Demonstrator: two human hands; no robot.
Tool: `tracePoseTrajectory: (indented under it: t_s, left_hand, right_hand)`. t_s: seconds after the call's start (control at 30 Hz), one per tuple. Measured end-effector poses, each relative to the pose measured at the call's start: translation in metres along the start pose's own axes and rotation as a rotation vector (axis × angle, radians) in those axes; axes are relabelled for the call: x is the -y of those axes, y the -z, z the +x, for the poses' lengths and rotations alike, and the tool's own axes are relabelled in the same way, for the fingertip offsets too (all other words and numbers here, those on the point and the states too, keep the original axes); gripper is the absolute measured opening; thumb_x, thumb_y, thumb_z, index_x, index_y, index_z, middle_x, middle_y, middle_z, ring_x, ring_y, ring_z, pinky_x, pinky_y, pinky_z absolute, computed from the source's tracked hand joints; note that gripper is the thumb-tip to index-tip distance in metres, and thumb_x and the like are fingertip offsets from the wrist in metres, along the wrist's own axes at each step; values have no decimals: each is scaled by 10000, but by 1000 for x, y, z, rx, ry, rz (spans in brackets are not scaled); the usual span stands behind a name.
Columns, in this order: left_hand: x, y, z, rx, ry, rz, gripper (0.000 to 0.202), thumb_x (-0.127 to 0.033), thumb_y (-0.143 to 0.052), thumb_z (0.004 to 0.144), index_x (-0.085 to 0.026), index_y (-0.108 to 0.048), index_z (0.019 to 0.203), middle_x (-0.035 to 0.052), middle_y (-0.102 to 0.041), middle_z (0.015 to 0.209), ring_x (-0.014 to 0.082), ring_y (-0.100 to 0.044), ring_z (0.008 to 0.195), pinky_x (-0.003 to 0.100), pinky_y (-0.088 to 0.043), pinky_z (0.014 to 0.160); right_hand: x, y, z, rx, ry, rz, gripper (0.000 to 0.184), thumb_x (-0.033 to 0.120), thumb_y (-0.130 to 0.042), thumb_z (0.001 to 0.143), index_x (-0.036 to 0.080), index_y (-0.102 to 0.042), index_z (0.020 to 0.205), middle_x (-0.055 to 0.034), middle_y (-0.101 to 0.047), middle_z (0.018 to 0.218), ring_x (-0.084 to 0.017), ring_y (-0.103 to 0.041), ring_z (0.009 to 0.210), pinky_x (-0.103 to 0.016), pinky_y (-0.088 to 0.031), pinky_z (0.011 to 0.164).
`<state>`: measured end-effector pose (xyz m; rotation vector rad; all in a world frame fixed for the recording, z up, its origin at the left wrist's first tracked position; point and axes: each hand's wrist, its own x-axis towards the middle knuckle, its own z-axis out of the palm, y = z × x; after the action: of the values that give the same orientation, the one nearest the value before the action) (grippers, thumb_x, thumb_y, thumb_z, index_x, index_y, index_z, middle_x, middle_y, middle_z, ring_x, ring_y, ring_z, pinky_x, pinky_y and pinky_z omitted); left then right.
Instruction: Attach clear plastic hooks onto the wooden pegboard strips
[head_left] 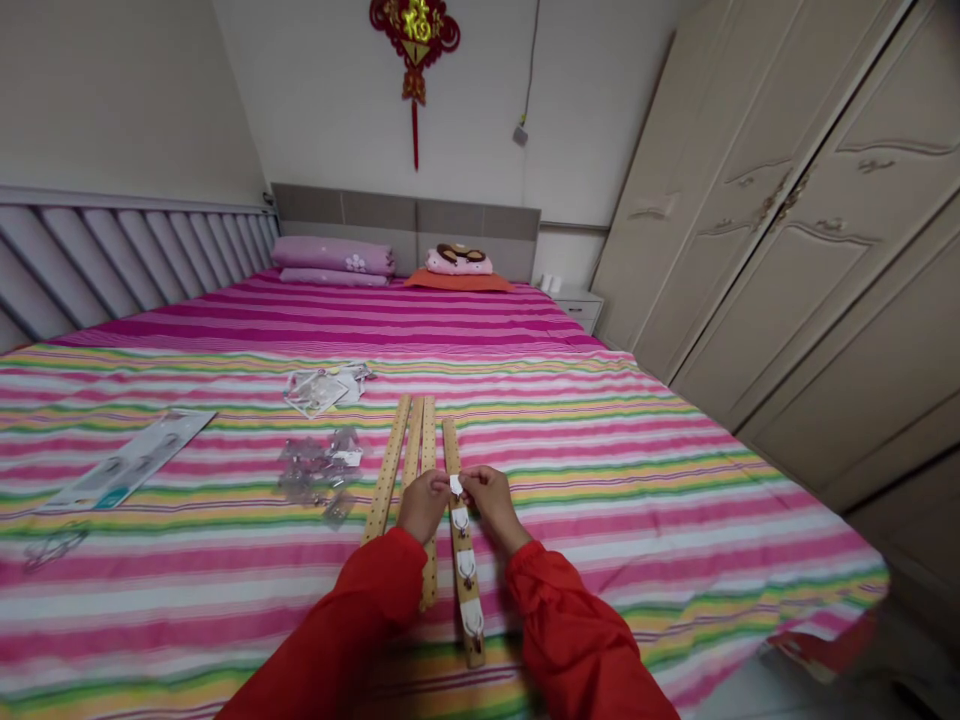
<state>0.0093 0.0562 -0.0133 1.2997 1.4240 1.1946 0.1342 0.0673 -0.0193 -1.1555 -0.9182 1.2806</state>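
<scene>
Item one: a single narrow, light-brown wooden strip point(467, 592), lying lengthwise on the striped bed cover between our hands, its far end beyond our fingertips and its near end between our red sleeves point(577, 630). We count three white cards point(466, 565) in a row along it, nearer to us than our hands; each bears a pale looped shape, with small dark metallic parts showing at the lower edges. Finer detail is too small for us to read.

Item two: a small white card point(456, 486) over the strip, pinched from both sides by the fingertips of our left hand point(425, 503) and our right hand point(489, 500), which nearly meet there.

Item three: three pale wooden strips with rows of small holes point(388, 470), side by side at our left hand, partly hidden by it.

Item four: clear plastic packets with small metallic contents point(319, 470), left of those strips.

Item five: a heap of white-and-clear packages point(326, 388), beyond the packets, ahead and left of our hands.
</scene>
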Motion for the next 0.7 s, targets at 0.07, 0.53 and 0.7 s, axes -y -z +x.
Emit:
tracePoseTrajectory:
  t_s: [0.07, 0.53, 0.7]
  left_hand:
    - [1, -1, -1, 2, -8, 30, 160, -89, -636, 609, -176, -662, 740, -13, -646, 635, 135, -597, 662, 236, -455, 675]
    - [-7, -6, -7, 17, 5, 2, 203, -23, -629, 585, -178, -682, 704, -10, -630, 645, 132, -546, 614, 232, -413, 642]
    - [-4, -6, -9, -17, -17, -105, 254, 18, -617, 585, -179, -692, 727, -13, -611, 661, 127, -519, 621, 230, -386, 666]
  right_hand:
    - [-2, 0, 2, -15, 15, -26, 191, 325, -695, 523, 160, -625, 589, 41, -550, 398, -97, -456, 357, -224, -353, 391]
    - [-10, 3, 5, -29, 52, -74, 186, 334, -687, 541, 162, -637, 593, 37, -553, 432, -103, -461, 396, -234, -365, 423]
    - [-12, 2, 5, -37, 54, -56, 175, 313, -686, 535, 156, -638, 597, 38, -550, 443, -97, -442, 407, -226, -348, 424]
